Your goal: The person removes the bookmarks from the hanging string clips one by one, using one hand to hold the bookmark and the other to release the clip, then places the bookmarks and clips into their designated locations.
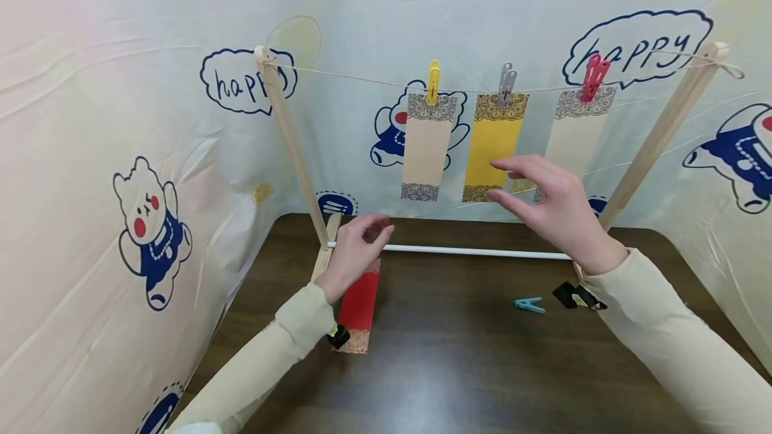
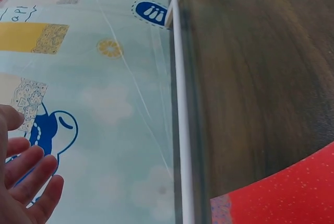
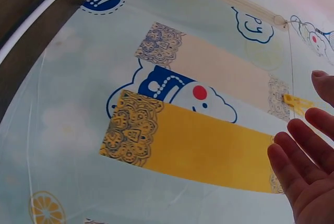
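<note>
Head view alone shows the teal peg [image 1: 529, 305]; both hands' grips [image 1: 354, 250] [image 1: 551, 203] hang slack, empty.

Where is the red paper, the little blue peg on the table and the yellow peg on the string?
red paper [image 1: 360, 300], head view, its plain red middle.
blue peg [image 1: 529, 305], head view, its middle.
yellow peg [image 1: 433, 82], head view, its body.

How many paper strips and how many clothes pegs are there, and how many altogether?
Paper strips: 4, namely beige strip, yellow strip and cream strip hanging, red strip on the table.
Clothes pegs: 4, namely yellow peg, grey peg, red peg, teal peg.
Total: 8.
</note>
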Demonstrator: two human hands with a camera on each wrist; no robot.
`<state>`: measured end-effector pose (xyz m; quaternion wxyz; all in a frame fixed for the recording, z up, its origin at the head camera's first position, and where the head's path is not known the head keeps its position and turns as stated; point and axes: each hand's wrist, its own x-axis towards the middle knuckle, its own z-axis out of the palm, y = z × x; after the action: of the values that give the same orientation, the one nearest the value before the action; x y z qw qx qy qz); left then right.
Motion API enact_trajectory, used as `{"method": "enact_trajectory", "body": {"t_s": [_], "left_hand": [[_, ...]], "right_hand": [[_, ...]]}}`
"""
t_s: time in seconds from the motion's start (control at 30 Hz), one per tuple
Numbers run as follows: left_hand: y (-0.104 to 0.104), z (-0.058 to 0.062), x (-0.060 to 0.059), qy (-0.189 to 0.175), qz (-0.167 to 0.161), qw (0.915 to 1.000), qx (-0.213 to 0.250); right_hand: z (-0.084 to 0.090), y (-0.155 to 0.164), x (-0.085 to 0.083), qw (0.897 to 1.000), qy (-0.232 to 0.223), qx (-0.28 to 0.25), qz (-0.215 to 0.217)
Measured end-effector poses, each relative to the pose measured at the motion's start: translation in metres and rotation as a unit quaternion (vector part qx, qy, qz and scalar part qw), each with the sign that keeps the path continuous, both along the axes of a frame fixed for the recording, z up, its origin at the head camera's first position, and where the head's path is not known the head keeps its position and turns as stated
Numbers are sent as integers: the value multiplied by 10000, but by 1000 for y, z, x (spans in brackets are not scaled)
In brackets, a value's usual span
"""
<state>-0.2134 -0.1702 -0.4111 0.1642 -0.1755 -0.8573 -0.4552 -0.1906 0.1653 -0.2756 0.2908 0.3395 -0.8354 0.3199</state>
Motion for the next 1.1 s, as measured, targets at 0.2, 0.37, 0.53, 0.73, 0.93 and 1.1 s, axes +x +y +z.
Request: {"method": "enact_trajectory", "body": {"t_s": [0.2, 0.37, 0.53, 0.73, 0.93, 1.1], "left_hand": [[2, 6, -7, 72, 82, 9998, 144], [6, 14, -12, 17, 72, 9995, 319], [9, 21, -17, -8, 7, 9989, 468], [12, 26, -25, -97, 63, 9983, 568], [16, 34, -32, -110, 83, 9971, 744], [19, 41, -38, -67, -52, 9973, 725]], "right_hand": [[6, -3, -2, 9999, -86, -71, 1], [12, -5, -5, 9999, -103, -117, 39], [19, -8, -8, 9998, -87, -155, 104], [27, -13, -13, 9997, -77, -187, 100], [38, -22, -16, 9995, -200, -246, 86], [46, -29, -18, 9992, -290, -289, 38]]}}
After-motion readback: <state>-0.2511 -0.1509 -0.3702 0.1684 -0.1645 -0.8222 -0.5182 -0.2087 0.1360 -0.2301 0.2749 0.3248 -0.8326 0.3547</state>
